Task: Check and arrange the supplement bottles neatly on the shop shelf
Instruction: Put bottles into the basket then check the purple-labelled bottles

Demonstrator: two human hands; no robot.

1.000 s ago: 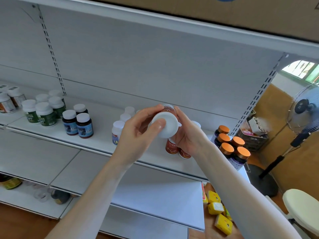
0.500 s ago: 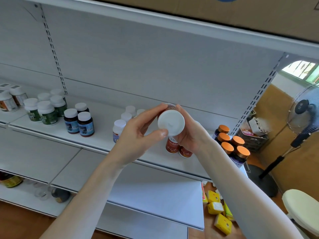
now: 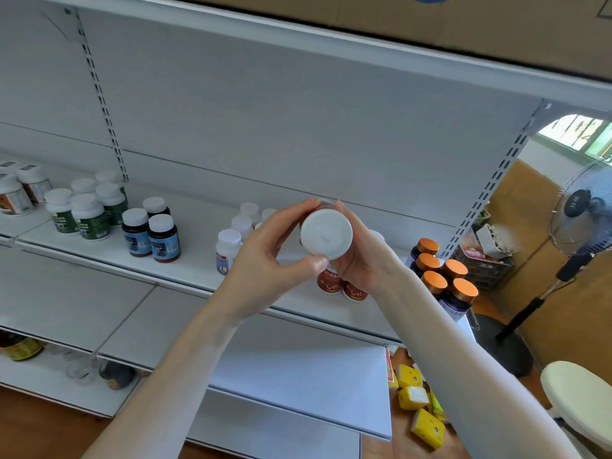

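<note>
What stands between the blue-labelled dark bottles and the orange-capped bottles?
Head view: small white bottles, then two red-labelled bottles, partly behind the left hand and right hand gripping a white-capped bottle.

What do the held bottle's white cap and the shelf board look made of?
The held bottle's white cap: likely moulded plastic, matte, with a small central mould mark. The shelf: probably painted sheet metal, smooth pale grey, thin folded front edge.
</note>
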